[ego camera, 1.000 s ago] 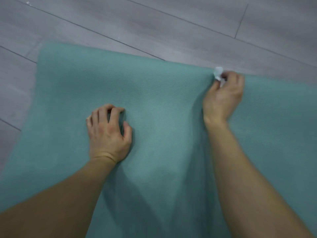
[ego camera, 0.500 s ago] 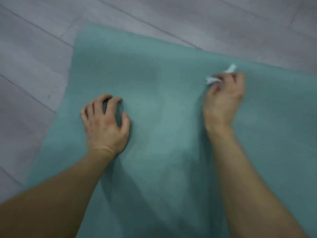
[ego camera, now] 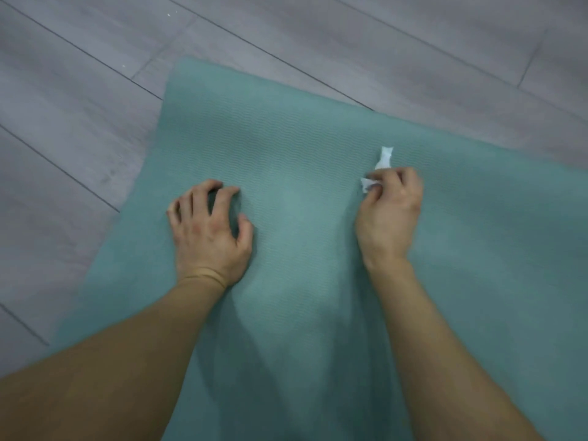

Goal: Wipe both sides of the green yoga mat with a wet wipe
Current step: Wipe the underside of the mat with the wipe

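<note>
The green yoga mat (ego camera: 305,173) lies flat on the floor and fills most of the view, its far left corner near the top centre. My left hand (ego camera: 208,237) rests on the mat left of centre, arched, with bent fingertips and the heel of the palm pressing down; it holds nothing. My right hand (ego camera: 389,214) sits on the mat to the right, a short way in from the far edge. It pinches a small crumpled white wet wipe (ego camera: 378,173), which sticks out past the fingertips and touches the mat.
Grey wood-look floor planks (ego camera: 95,106) surround the mat on the left and along the top. The mat's left edge runs diagonally down towards the lower left. My forearms cast dark shadows on the near part of the mat.
My right hand drew the wipe back from the mat's far edge towards me. The view swung, so the mat's far left corner now sits nearer the centre. My left hand stayed planted.
</note>
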### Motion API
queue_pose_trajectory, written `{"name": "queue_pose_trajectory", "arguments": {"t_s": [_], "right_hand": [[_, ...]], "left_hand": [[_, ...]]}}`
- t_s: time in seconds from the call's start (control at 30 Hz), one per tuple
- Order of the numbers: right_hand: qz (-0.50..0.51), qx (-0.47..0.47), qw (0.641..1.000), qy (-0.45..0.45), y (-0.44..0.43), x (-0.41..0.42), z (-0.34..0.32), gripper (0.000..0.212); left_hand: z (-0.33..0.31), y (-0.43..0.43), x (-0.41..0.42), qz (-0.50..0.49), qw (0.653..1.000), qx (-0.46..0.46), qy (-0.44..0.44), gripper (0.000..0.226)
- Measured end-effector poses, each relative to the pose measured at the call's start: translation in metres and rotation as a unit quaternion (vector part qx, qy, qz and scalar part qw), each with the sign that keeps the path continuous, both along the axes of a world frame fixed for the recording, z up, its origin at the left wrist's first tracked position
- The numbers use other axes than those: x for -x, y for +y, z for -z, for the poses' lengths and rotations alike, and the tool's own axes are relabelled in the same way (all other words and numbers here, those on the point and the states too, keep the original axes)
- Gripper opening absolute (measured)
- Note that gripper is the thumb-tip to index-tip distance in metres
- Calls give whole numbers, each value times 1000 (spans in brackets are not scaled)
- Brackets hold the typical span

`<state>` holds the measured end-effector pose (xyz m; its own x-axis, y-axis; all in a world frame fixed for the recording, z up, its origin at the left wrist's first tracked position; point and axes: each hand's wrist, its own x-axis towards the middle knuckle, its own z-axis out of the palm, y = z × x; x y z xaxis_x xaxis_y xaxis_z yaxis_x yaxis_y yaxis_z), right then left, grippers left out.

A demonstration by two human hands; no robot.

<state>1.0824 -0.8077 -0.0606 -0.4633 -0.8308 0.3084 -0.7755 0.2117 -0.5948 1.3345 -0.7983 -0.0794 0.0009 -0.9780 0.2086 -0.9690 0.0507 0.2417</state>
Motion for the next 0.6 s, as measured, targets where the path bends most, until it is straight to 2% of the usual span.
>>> {"name": "queue_pose_trajectory", "arguments": {"t_s": [0.07, 0.13, 0.2, 0.27, 0.33, 0.4, 0.43, 0.47, 0.5, 0.6], "right_hand": [[-115, 14, 993, -10, -26, -58, 3, 24], [-253, 6, 967, 15, -44, -106, 3, 35], [-302, 11, 952, 47, -56, -105, -1, 34], [-219, 31, 973, 60, -49, -62, 1, 27], [-46, 35, 997, 46, -31, 2, -1, 22], [96, 27, 995, 8, -24, 44, -4, 21], [135, 26, 991, -7, -32, 43, -5, 21], [133, 33, 990, -23, -48, 30, -2, 20], [86, 47, 995, -33, -66, 8, 0, 18], [-148, 46, 988, 6, -119, -71, 1, 15]], "left_hand": [[0, 0, -1, 5, 1000, 0, -3, 43], [1, 0, -1, 0, 1000, 3, -7, 43], [1, -1, -1, -1, 1000, 9, -9, 43], [0, 0, -1, 1, 1000, 7, -1, 42], [0, 0, -1, 4, 1000, 8, 6, 42], [1, 1, -1, -1, 1000, 7, 8, 42], [2, 1, -1, -1, 1000, 8, 8, 42], [2, 1, -1, -1, 1000, 9, 7, 43], [2, 2, -1, 0, 1000, 8, 6, 43], [1, 1, -1, 2, 1000, 6, 7, 44]]}}
